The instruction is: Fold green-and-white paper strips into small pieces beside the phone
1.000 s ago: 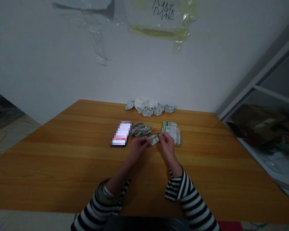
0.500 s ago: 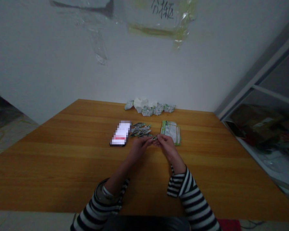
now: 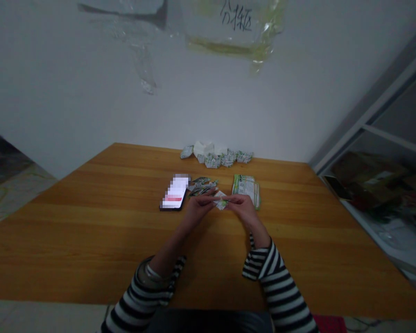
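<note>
Both my hands meet over the middle of a wooden table [image 3: 90,222]. My left hand [image 3: 197,210] and my right hand [image 3: 244,209] each pinch one end of a small green-and-white paper piece [image 3: 222,202], held between them just above the tabletop. Right behind my left hand lies a small heap of folded green-and-white pieces [image 3: 201,186]. A flat stack of green-and-white sheets [image 3: 247,188] lies just beyond my right hand. Both forearms wear black-and-white striped sleeves.
A phone [image 3: 175,193] with a lit screen lies left of the folded heap. A row of crumpled green-and-white pieces [image 3: 217,156] sits at the table's far edge by the white wall. A metal shelf [image 3: 377,185] with clutter stands on the right.
My hands have drawn slightly apart, and the paper piece, mostly hidden between the fingers half a second ago, now shows between them. Nothing else on the table has moved.
</note>
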Action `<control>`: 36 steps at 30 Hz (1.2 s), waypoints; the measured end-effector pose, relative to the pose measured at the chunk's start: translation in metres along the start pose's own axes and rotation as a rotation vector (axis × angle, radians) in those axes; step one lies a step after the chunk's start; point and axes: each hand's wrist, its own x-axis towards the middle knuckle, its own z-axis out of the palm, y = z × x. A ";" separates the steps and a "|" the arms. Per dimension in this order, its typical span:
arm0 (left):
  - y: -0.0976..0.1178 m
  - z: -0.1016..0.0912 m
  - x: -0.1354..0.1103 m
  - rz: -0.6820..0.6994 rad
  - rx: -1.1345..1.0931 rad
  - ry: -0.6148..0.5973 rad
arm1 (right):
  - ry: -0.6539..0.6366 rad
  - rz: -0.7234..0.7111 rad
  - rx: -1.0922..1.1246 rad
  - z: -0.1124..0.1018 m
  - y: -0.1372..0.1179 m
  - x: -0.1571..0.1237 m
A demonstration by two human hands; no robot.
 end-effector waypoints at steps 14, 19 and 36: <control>0.006 -0.006 0.000 -0.124 -0.062 0.007 | 0.031 -0.074 -0.080 0.002 -0.013 -0.005; 0.003 0.001 -0.001 -0.163 -0.154 0.091 | 0.108 -0.184 -0.171 0.003 -0.014 -0.005; -0.002 0.020 -0.004 -0.181 -0.446 0.281 | 0.339 -0.185 0.061 0.031 0.004 -0.006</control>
